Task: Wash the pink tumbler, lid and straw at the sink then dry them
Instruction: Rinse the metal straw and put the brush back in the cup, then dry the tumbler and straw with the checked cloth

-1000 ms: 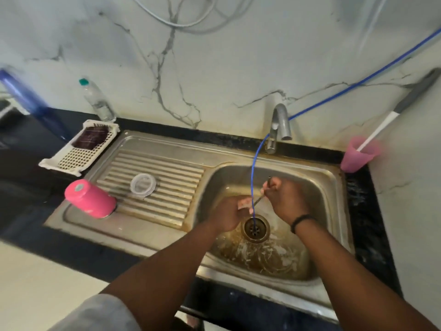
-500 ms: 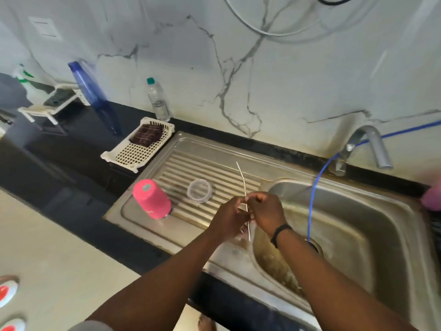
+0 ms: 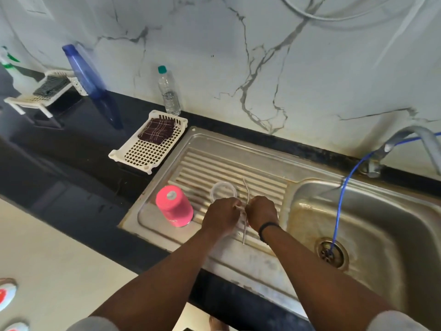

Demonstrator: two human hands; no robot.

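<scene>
Head view: one tumbler (image 3: 174,206), one lid (image 3: 223,190), one straw (image 3: 245,225).

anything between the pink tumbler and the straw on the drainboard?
Yes: the clear lid lies between the tumbler and straw, part-hidden by the left hand. Head view.

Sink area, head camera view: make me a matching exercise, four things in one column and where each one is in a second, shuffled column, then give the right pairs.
Things
1. pink tumbler
2. bent metal straw
3. dark checked cloth
4. thin blue hose

Places
A. lying in the white perforated tray
B. held between the left hand and right hand
C. standing upside down on the ribbed steel drainboard
D. running from the steel tap down into the sink drain

Pairs: 1-C, 2-B, 3-A, 4-D
</scene>
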